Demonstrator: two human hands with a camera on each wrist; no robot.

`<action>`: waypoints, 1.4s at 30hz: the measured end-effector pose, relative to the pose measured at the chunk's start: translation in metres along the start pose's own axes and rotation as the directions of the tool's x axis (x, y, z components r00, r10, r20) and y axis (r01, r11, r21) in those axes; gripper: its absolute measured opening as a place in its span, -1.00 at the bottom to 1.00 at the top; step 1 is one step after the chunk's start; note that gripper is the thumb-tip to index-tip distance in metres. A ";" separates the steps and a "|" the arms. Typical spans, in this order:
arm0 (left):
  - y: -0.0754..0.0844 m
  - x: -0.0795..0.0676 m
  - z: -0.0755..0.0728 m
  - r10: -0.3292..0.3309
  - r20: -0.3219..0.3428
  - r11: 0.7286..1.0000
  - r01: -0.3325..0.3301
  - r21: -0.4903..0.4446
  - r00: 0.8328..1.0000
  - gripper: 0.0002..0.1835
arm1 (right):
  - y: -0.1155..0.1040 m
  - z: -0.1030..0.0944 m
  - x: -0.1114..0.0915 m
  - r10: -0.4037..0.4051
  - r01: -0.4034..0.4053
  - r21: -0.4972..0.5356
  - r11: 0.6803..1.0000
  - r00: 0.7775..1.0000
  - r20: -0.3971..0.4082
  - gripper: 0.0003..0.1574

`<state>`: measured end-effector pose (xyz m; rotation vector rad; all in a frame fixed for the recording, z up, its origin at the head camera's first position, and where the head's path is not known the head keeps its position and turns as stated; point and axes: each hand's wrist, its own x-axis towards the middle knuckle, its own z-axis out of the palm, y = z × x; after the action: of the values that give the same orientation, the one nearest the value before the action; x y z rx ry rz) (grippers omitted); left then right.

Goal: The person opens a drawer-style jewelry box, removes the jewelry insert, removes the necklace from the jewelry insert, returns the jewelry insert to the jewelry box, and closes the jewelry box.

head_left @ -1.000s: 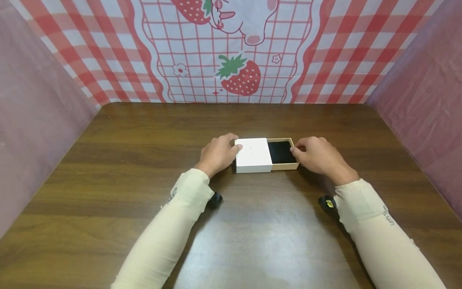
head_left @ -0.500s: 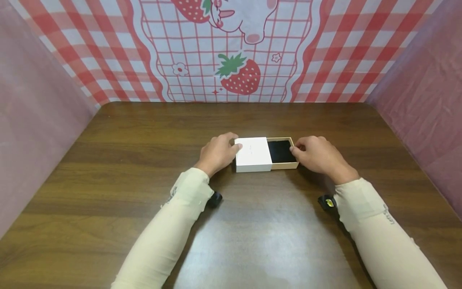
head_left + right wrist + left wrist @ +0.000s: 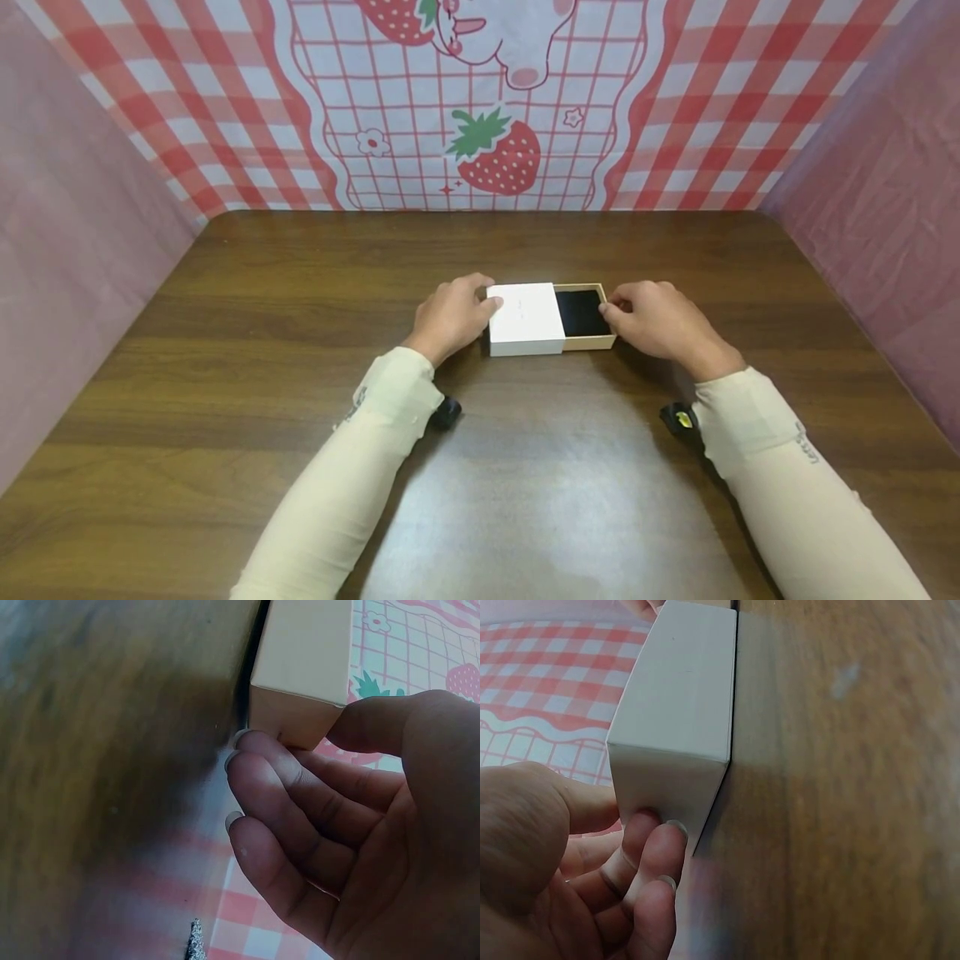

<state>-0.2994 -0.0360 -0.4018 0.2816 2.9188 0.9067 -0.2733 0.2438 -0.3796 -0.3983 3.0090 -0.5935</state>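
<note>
A white box sleeve (image 3: pixel 522 320) lies flat on the table, with a tan drawer (image 3: pixel 590 342) partly out of its right end. Black soft-looking material (image 3: pixel 579 313) fills the part of the drawer that shows. My left hand (image 3: pixel 452 315) grips the sleeve's left end, thumb over the top edge and fingertips against the end face, as the left wrist view shows. At the drawer's outer end, my right hand (image 3: pixel 660 320) pinches the wall, thumb over the rim and fingers (image 3: pixel 259 776) on the outside. The rest of the drawer is hidden inside the sleeve.
The brown wooden table (image 3: pixel 300 283) runs back to a red-and-white checked cloth (image 3: pixel 495 158) with strawberries. Pinkish cloth panels (image 3: pixel 885 192) stand at both sides. A dark camera (image 3: pixel 445 414) sits under the left wrist, another device (image 3: pixel 680 419) under the right.
My right hand has moved slightly left, and the drawer has slid a little further into the sleeve. The left hand and the sleeve have stayed nearly still.
</note>
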 end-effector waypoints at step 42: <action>-0.002 0.001 0.000 0.007 0.008 1.000 -0.007 -0.017 1.000 -0.52 | -0.004 0.002 0.001 -0.034 0.034 -0.021 0.999 0.999 -0.003 -0.60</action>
<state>-0.3005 -0.0375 -0.4034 0.2937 2.9028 0.9288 -0.2735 0.2395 -0.3800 -0.4513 3.0202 -0.5655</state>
